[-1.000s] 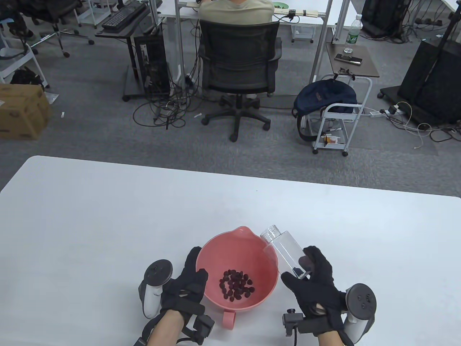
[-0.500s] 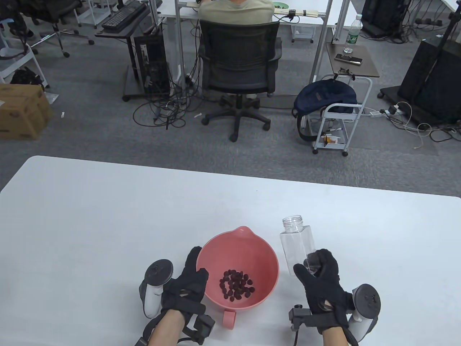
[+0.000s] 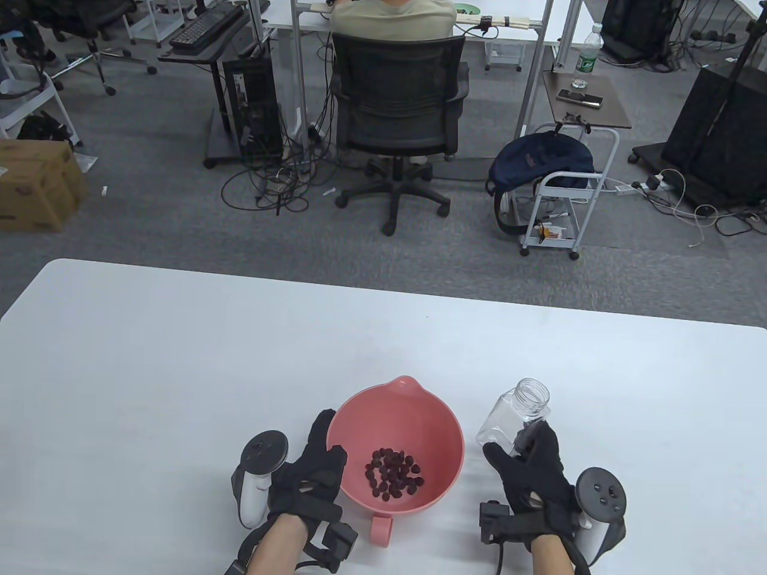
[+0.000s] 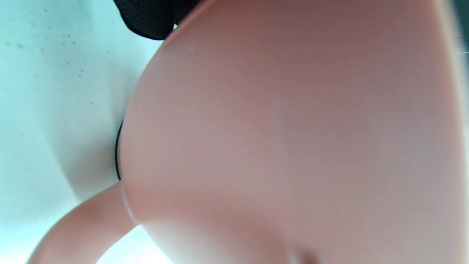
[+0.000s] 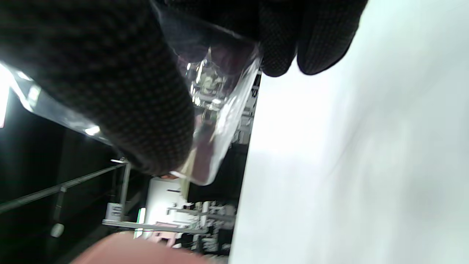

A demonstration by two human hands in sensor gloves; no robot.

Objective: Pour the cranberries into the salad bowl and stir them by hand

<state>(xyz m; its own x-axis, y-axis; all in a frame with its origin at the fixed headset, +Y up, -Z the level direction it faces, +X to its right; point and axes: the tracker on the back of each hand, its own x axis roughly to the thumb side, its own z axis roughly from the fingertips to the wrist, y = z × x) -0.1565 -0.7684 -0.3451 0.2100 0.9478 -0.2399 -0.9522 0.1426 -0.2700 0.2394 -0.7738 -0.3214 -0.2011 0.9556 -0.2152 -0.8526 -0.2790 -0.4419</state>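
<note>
Right hand [image 3: 535,473] grips the emptied clear jar [image 3: 514,415] at lower right, left hand [image 3: 311,473] rests open-fingered against the pink bowl [image 3: 443,428] holding the cranberries [image 3: 393,474] at lower centre; pouring appears done, stirring remains.

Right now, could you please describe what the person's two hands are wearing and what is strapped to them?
Both the left hand and the right hand wear black knit sensor gloves. Each carries a white-and-grey tracker with a round dark top: the left tracker, the right tracker. Black straps and small black boxes sit at the wrists, with thin black cables trailing.
</note>
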